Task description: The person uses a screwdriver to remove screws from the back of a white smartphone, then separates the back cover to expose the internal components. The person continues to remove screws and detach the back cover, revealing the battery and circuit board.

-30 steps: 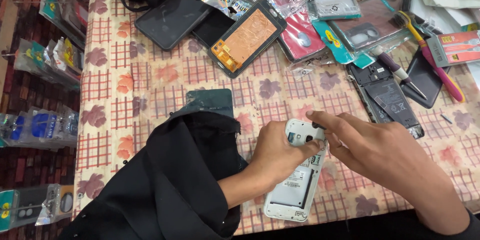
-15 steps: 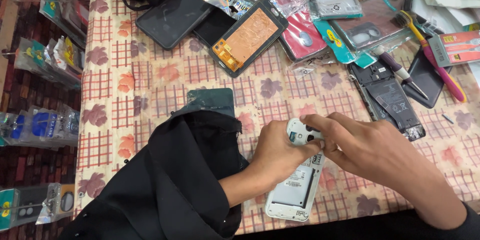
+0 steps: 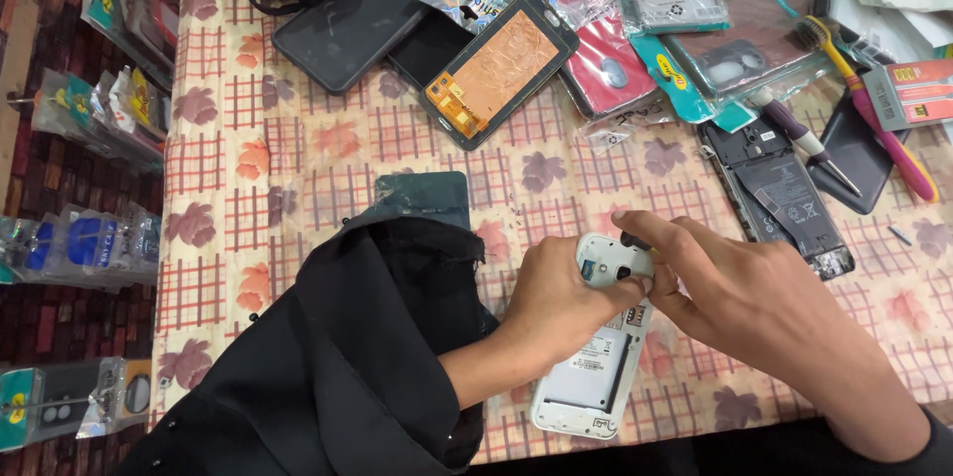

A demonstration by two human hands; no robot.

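My left hand (image 3: 566,302) grips the upper end of a white phone (image 3: 594,362) that lies back-up near the table's front edge, its cover off. My right hand (image 3: 740,292) meets it from the right, fingertips pinching the phone's top by the camera part. A wide black sleeve (image 3: 347,377) covers my left forearm. A dark green phone back cover (image 3: 422,196) lies just above the sleeve, partly hidden by it.
The table (image 3: 298,148) has a checked, flowered cloth. At the back lie a screen assembly (image 3: 501,69) with an orange back, black cases, and packaged covers. An opened dark phone (image 3: 784,198), a screwdriver (image 3: 799,138) and a pink-and-yellow toothbrush (image 3: 864,104) sit at right. Packaged accessories (image 3: 89,238) hang at left.
Both hands have stayed on the top of the white phone, with small shifts of the fingers. The view has dropped slightly.
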